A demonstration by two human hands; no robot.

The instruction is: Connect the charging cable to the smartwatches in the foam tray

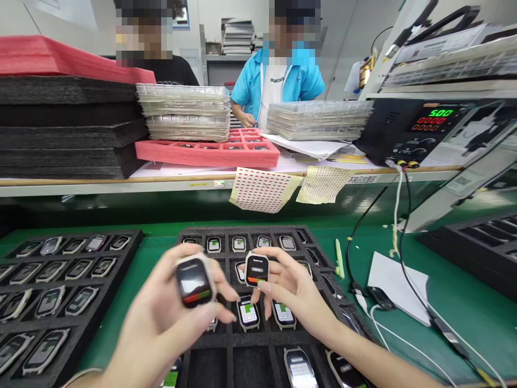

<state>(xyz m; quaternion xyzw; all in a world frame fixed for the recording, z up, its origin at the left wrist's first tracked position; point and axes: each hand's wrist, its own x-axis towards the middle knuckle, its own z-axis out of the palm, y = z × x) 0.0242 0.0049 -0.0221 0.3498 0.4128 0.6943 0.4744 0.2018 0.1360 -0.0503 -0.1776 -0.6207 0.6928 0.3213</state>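
Note:
My left hand (161, 318) is closed around a smartwatch body (194, 282) with a dark screen and a red and green bar, held up over the middle foam tray (226, 355). Close beside it, my right hand (293, 293) pinches a second watch body (256, 269) between thumb and fingers; its screen shows a red and green strip. Both hands hover just above the tray, whose slots hold several watch bodies with lit green screens, such as one (247, 313) directly below my fingers.
Another black foam tray (133, 240) of watches lies at the left. A green pen (339, 258), white paper (398, 285) and cables (399, 215) sit at the right. The shelf carries a red foam tray (202, 153), clear tray stacks (183, 110), sticker sheets (262, 189) and a power supply (407, 129). Two people stand behind.

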